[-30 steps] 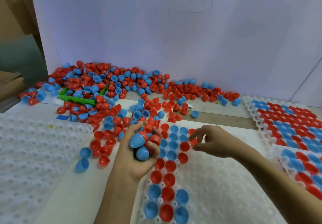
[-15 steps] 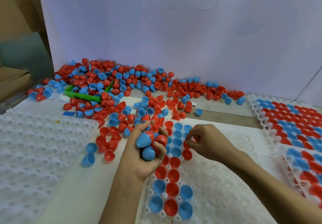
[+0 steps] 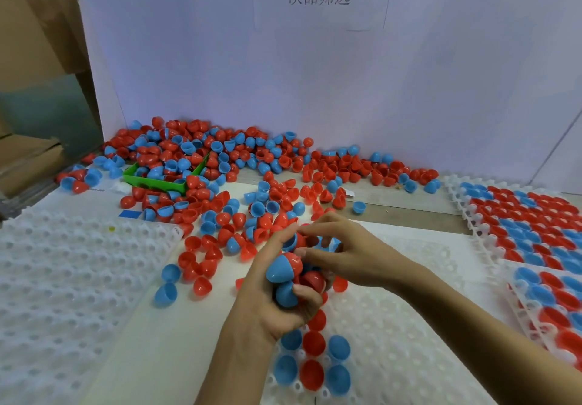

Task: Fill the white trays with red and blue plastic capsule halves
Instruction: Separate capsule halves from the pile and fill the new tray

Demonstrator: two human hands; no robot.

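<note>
Left hand [image 3: 271, 297] raised mid-frame, forearm coming up from the bottom edge, fingers [image 3: 304, 293] curled tight round a clutch of capsule halves [image 3: 285, 267]. Right hand [image 3: 349, 253] reaches in from the right, forearm slanting across, fingertips pinching at the top of that clutch.

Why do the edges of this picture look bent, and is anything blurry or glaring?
Head view: the wide-angle lens bows the wall edge and stretches the left tray near the borders. Lighting is soft and even, with a faint shadow under the left hand and no harsh glare. The right hand looks slightly soft.
</note>
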